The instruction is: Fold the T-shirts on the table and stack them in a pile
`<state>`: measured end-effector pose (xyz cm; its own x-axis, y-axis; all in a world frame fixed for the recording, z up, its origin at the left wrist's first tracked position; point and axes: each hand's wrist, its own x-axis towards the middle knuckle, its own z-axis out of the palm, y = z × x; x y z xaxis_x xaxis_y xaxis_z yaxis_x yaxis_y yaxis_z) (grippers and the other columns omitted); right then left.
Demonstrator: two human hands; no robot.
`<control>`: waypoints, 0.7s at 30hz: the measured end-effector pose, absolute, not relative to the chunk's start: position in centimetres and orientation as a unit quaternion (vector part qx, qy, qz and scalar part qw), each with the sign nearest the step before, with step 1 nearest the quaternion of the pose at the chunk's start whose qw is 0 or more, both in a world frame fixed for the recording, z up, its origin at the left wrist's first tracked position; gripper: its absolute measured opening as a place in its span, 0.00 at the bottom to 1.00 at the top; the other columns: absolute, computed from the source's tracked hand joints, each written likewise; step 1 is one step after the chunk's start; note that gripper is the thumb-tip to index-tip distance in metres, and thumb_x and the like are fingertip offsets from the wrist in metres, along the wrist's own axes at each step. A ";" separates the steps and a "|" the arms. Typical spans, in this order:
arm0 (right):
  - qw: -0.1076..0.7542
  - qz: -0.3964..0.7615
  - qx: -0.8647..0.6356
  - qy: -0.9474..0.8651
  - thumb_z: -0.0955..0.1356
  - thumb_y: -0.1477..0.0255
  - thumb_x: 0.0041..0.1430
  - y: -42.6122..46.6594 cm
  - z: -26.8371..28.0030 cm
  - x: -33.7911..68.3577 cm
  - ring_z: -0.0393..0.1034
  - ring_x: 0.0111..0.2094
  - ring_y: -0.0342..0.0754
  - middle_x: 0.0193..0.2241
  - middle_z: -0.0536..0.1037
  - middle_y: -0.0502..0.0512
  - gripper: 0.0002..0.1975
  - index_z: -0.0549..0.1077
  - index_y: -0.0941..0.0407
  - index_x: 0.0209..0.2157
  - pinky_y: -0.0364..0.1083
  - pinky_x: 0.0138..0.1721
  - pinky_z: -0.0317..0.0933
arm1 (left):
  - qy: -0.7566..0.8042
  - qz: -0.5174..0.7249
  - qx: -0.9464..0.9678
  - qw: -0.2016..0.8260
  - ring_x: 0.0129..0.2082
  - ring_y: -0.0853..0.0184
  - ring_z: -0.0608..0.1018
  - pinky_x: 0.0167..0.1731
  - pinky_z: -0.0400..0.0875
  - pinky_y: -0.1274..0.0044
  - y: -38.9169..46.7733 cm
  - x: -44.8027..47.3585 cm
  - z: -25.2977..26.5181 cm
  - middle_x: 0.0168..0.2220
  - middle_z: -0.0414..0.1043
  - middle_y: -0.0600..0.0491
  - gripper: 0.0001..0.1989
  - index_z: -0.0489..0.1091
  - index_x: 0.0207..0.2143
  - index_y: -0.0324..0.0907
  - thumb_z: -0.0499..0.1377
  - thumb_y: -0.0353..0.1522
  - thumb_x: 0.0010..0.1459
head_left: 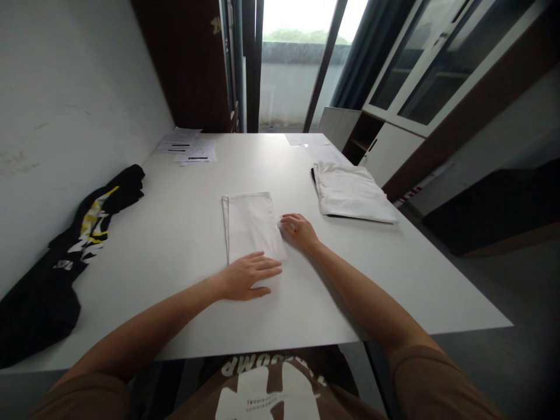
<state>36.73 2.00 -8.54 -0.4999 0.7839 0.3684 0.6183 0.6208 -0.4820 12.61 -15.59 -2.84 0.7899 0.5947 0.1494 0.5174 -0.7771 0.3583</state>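
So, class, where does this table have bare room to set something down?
Bare tabletop shows between the black garment and folded white cloth, beyond that cloth between the far-left papers and white-topped stack, and right of the right forearm. The middle is crowded: left hand over the cloth's near edge, right hand by its right edge.

An office, judging by the papers (pixel 195 153) and glass-doored cabinet (pixel 396 112).

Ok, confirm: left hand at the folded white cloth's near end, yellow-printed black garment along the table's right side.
No: the head view shows the black garment along the left, not right, side of the table. The left hand is at the near end of the folded white cloth.
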 end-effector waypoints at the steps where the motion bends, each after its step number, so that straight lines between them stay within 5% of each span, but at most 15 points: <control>1: 0.287 0.145 -0.410 -0.853 0.65 0.70 0.65 2.0 -8.5 36.8 0.70 0.55 0.54 0.52 0.79 0.56 0.14 0.81 0.51 0.46 0.56 0.59 0.63 | 0.323 0.141 0.927 0.129 0.65 0.57 0.68 0.68 0.55 0.59 -15.5 12.6 -3.0 0.66 0.65 0.47 0.26 0.60 0.68 0.49 0.54 0.40 0.70; 6: 0.291 0.143 -0.402 -0.856 0.65 0.70 0.66 2.0 -8.4 36.7 0.71 0.54 0.53 0.51 0.80 0.55 0.13 0.81 0.51 0.45 0.54 0.59 0.64 | 0.409 0.151 0.898 0.060 0.54 0.54 0.73 0.56 0.67 0.60 -14.8 12.2 -3.6 0.54 0.71 0.43 0.20 0.69 0.59 0.43 0.56 0.39 0.68; 14: 0.272 0.144 -0.397 -0.864 0.65 0.68 0.68 1.6 -7.9 36.4 0.72 0.53 0.52 0.49 0.81 0.56 0.13 0.82 0.51 0.45 0.53 0.58 0.64 | 0.327 0.155 0.927 0.103 0.44 0.62 0.75 0.50 0.69 0.68 -15.0 12.4 -3.4 0.41 0.75 0.49 0.09 0.75 0.43 0.45 0.55 0.34 0.69; 21: 0.274 0.144 -0.389 -0.868 0.64 0.67 0.69 1.5 -7.9 36.5 0.73 0.52 0.52 0.49 0.81 0.56 0.14 0.82 0.51 0.45 0.53 0.57 0.65 | 0.416 0.169 0.892 0.048 0.48 0.57 0.73 0.50 0.67 0.64 -14.7 12.2 -3.8 0.49 0.72 0.46 0.12 0.72 0.51 0.45 0.55 0.37 0.69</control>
<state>36.51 1.52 -7.94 -0.5472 0.7541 0.3632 0.5957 0.6557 -0.4639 12.19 -14.75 -3.78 0.5959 0.7591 0.2623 0.7268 -0.6486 0.2260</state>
